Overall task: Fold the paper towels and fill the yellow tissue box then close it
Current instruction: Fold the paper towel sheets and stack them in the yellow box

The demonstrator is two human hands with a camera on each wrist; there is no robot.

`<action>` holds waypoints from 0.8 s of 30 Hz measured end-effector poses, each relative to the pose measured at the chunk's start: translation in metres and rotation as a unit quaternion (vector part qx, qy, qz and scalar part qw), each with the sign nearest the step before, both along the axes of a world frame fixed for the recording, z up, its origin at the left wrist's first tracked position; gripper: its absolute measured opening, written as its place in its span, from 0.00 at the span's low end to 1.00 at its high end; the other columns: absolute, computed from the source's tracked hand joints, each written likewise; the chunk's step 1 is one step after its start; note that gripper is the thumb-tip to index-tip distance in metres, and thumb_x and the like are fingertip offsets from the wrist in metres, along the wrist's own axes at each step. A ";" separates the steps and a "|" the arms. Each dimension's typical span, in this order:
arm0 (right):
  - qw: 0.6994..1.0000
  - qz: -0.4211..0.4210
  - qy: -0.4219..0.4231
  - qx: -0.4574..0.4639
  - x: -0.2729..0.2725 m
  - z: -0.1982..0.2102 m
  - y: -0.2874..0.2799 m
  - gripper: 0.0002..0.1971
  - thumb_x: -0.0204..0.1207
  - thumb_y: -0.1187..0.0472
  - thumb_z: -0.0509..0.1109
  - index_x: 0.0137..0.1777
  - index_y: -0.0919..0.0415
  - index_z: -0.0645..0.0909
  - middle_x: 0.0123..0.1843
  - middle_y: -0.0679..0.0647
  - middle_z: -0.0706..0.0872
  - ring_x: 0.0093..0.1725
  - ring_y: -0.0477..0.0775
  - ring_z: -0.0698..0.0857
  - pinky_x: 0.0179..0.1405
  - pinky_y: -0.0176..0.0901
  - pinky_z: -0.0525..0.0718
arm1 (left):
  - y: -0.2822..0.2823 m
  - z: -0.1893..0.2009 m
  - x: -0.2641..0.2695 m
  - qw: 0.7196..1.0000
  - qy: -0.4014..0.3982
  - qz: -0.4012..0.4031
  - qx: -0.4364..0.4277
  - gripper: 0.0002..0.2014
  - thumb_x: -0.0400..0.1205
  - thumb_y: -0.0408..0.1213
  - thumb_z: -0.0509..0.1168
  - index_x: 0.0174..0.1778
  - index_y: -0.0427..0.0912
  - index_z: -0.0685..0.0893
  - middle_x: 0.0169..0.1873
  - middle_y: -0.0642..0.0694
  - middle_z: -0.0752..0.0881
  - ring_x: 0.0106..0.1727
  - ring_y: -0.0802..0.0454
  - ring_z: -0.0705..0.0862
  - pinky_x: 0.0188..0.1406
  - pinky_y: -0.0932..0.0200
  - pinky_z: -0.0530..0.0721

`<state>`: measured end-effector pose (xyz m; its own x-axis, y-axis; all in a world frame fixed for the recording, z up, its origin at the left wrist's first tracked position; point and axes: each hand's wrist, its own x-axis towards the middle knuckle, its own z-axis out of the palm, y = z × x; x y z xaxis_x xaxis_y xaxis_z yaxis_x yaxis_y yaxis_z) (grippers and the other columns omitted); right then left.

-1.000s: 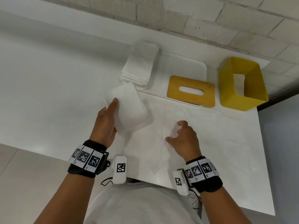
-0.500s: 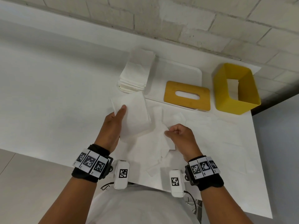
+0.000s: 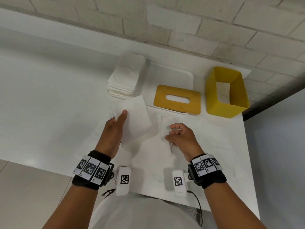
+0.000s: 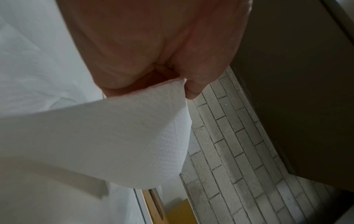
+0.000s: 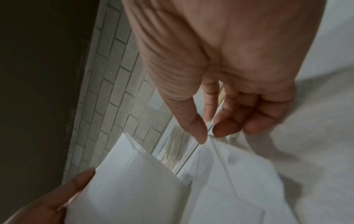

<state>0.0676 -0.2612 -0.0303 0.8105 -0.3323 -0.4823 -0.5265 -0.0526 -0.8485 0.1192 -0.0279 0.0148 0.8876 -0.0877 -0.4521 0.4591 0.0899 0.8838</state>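
Hands: two (image 3: 115,133) (image 3: 181,138), each gripping one paper towel (image 3: 135,116) (image 3: 165,129).

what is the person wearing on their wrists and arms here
Both forearms are bare, with no sleeves. Each wrist carries a black fabric wristband: left wristband, right wristband. A curved row of white tiles printed with black square codes runs over each band. A small white camera block bearing one more code sits inside each wrist: left block, right block. A thin black cable trails from the right block.
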 end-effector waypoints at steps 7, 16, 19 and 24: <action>0.998 0.008 0.014 -0.067 0.010 -0.009 -0.001 0.26 0.66 0.62 0.85 0.62 0.48 0.81 0.57 0.50 0.82 0.55 0.49 0.85 0.54 0.44 0.86 | -0.003 -0.007 -0.006 0.999 -0.008 0.035 0.008 0.17 0.89 0.53 0.62 0.57 0.46 0.90 0.54 0.42 0.94 0.59 0.42 0.91 0.68 0.38 0.85; 0.992 0.070 -0.074 -0.078 0.015 0.021 -0.016 0.11 0.73 0.69 0.77 0.50 0.53 0.89 0.36 0.46 0.84 0.40 0.46 0.84 0.45 0.39 0.82 | -0.005 -0.023 -0.004 0.997 0.032 0.060 -0.035 0.19 0.91 0.50 0.60 0.68 0.41 0.86 0.58 0.44 0.93 0.63 0.44 0.90 0.62 0.48 0.87; 0.990 0.030 -0.133 0.028 0.014 0.040 -0.034 0.11 0.77 0.73 0.73 0.51 0.56 0.88 0.43 0.58 0.86 0.43 0.53 0.85 0.44 0.43 0.83 | -0.005 -0.027 -0.004 0.996 0.038 0.064 -0.053 0.18 0.91 0.47 0.60 0.69 0.40 0.85 0.58 0.44 0.93 0.61 0.47 0.91 0.56 0.52 0.88; 0.991 -0.058 -0.117 -0.040 0.003 0.030 -0.079 0.10 0.79 0.70 0.73 0.49 0.53 0.88 0.44 0.60 0.85 0.44 0.54 0.84 0.48 0.48 0.81 | -0.004 -0.033 -0.002 0.997 0.038 0.048 -0.044 0.17 0.92 0.47 0.59 0.68 0.41 0.85 0.56 0.46 0.94 0.59 0.50 0.92 0.56 0.52 0.86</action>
<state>0.0705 -0.3402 -0.0003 0.8510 -0.4596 -0.2542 -0.3225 -0.0752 -0.9436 0.1169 -0.0316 -0.0183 0.8578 -0.0462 -0.5119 0.5092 0.2114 0.8343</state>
